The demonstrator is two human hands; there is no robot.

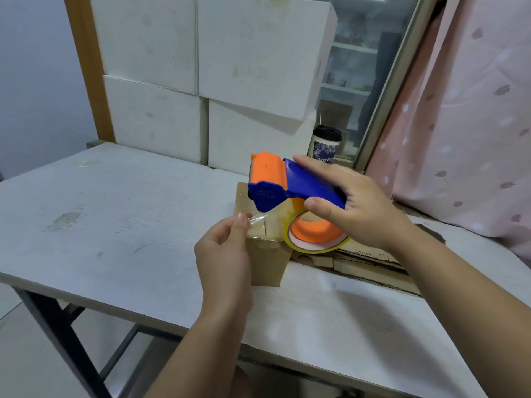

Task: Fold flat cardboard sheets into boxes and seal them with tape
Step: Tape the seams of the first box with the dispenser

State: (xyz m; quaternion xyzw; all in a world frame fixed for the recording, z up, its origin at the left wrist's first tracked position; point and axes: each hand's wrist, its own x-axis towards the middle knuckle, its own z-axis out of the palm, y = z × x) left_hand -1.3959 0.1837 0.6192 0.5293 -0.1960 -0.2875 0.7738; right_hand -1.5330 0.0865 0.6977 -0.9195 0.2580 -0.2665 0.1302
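Observation:
A small brown cardboard box [267, 259] stands folded on the white table [115, 225], with clear tape across its top. My right hand [353, 202] grips a blue and orange tape dispenser [287, 183] just above the box; its yellowish tape roll [316, 239] hangs below the handle. My left hand [227, 248] pinches the free end of the clear tape [254, 218] at the box's near left top edge. The strip runs from the dispenser's mouth down to my fingers.
Flat cardboard sheets [365, 262] lie stacked on the table right of the box. Large white boxes [201, 81] are piled at the table's back. A lidded paper cup [326, 145] stands behind the dispenser. A pink curtain [459, 124] hangs at the right.

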